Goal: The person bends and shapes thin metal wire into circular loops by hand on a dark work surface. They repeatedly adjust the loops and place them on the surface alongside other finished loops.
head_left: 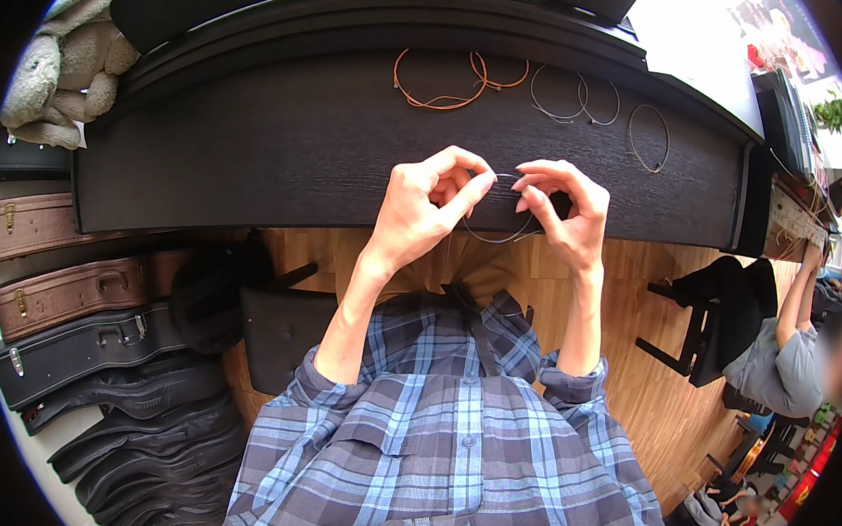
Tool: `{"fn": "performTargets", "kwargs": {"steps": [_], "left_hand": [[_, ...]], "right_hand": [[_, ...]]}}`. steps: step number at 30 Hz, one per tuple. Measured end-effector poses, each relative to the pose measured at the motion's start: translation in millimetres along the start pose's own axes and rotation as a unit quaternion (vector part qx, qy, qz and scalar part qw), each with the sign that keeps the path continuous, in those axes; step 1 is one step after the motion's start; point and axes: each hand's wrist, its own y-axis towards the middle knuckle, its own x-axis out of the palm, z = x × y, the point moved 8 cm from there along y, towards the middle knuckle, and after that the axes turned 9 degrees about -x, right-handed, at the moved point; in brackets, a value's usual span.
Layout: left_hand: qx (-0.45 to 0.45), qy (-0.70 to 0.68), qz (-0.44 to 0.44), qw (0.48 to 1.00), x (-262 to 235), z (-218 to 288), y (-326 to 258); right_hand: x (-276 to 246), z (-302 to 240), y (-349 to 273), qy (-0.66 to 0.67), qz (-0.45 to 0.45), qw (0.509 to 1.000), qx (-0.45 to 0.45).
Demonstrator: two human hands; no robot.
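**Both hands pinching a thin wire loop over the dark lid**

Both forearms rise from the lower edge, sleeves of a blue plaid shirt (432, 436) pushed back to the elbows. The wrists are bent forward so that the hands meet above the front edge of a long dark wooden lid (269, 147).

The left hand (425, 205) is curled, thumb and forefinger pressed together on a thin wire loop (499, 231). The right hand (562, 211) is likewise curled, its fingertips (522, 187) closed on the same wire, just beside the left thumb. The lower arc of the loop hangs free below and between the two hands.

On the lid, beyond the hands, lie further coils: an orange wire coil (444, 83), a grey wire coil (575, 99) beside it, and a small brownish coil (650, 138) to the right. None touches the hands.

To the left, a row of instrument cases (88, 332) stands on the floor: brown ones at the top, black ones below, all shut. Contents cannot be seen. A stuffed toy (62, 68) rests at the upper left corner. At the right edge another person (783, 356) sits in a grey top.
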Motion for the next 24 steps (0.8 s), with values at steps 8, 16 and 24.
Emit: {"fn": "performTargets", "kwargs": {"steps": [8, 16, 24], "left_hand": [[0.004, 0.020, -0.041, 0.999, 4, 1, 0], [0.025, 0.040, -0.046, 0.998, 2, 8, -3], [0.003, -0.041, -0.030, 0.999, -1, 5, -2]], "right_hand": [[7, -6, 4, -0.094, -0.067, 0.993, 0.000], [-6, 7, 1, 0.011, 0.017, 0.999, 0.043], [-10, 13, -3, 0.079, 0.042, 0.993, 0.075]]}}
